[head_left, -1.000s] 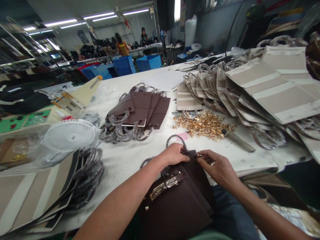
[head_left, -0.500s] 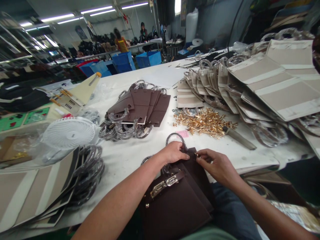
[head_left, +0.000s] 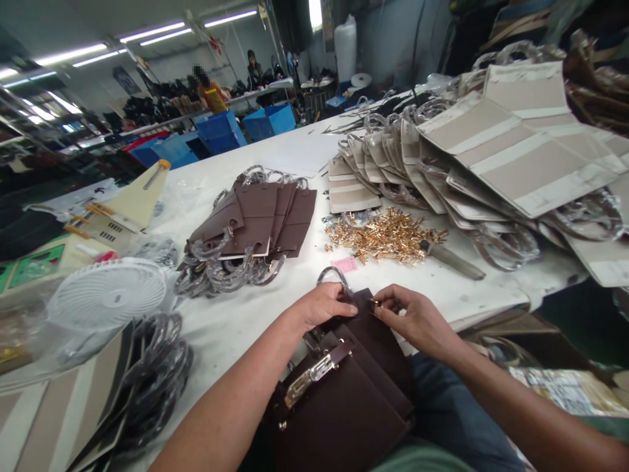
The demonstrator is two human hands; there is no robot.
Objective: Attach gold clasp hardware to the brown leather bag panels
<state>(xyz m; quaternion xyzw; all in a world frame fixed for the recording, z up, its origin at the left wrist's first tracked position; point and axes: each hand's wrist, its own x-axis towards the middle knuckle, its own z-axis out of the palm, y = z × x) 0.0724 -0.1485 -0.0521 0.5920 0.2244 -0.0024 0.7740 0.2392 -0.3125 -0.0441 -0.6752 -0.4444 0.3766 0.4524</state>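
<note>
A dark brown handbag (head_left: 344, 393) leans against my lap at the table's front edge, a shiny metal clasp (head_left: 312, 380) on its front strap. My left hand (head_left: 327, 305) grips the bag's top edge beside a plastic-wrapped handle (head_left: 337, 275), thumb pressed on the brown panel. At the bag's upper right corner, my right hand (head_left: 410, 318) pinches a small shiny metal fitting (head_left: 376, 303) between thumb and fingertips. The fitting is partly hidden by the fingers. Beyond my hands lies a loose heap of small gold-coloured metal fittings (head_left: 383, 236).
Brown bag panels (head_left: 255, 213) with wrapped handles lie mid-table. Beige panels (head_left: 521, 144) are piled right, and more beige panels (head_left: 73, 400) lie at left near a white fan (head_left: 113, 295). A grey-handled tool (head_left: 455, 260) and pink slip (head_left: 345, 264) flank the heap. Two people are in the background.
The view has shifted to the right, so the table's contents appear further left. Both hands stay at the bag's top edge, the right still pinching the small metal fitting.
</note>
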